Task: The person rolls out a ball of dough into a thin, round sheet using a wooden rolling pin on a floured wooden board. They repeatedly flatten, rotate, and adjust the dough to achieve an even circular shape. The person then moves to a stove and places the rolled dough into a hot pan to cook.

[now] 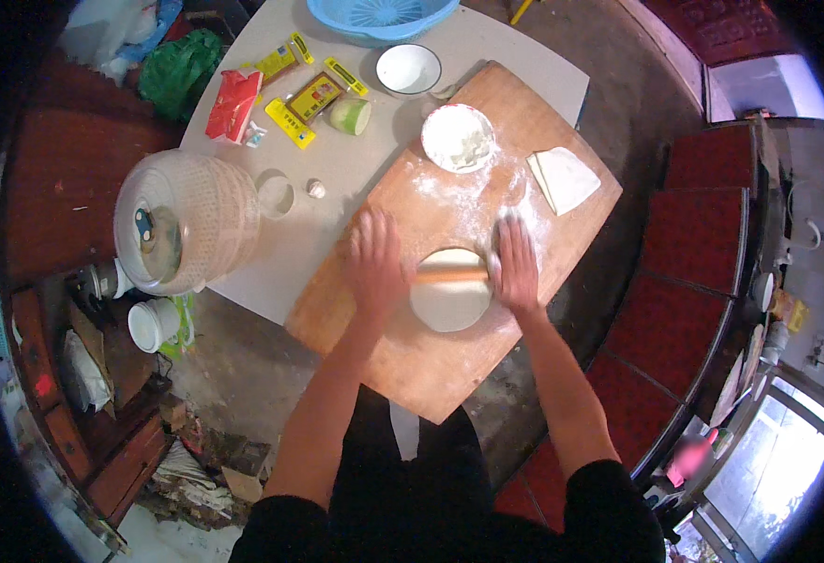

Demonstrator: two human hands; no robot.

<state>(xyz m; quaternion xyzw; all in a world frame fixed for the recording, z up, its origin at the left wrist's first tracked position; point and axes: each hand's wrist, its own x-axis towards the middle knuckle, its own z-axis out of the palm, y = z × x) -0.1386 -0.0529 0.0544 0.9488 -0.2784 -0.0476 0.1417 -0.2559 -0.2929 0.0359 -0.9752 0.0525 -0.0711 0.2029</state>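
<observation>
A round, flat sheet of dough [452, 306] lies on the floured wooden board [355, 310]. Across its upper part rests a thin wooden rolling pin [452, 275]. My left hand [375, 257] is at the pin's left end and my right hand [516, 264] at its right end, both blurred, palms down, fingers stretched forward. The pin's ends are hidden under or beside the hands. Further up the board stand a bowl of flour [458, 138] and, to its right, a folded sheet of dough [564, 180]. Loose flour is scattered between them.
On the table [327, 169] behind the board are a white bowl [409, 70], a blue plastic basket [383, 17], yellow packets [315, 97], a cut green vegetable [350, 116], a garlic bulb [316, 188] and a red packet [232, 105]. A large clear plastic container [222, 218] stands at the left edge.
</observation>
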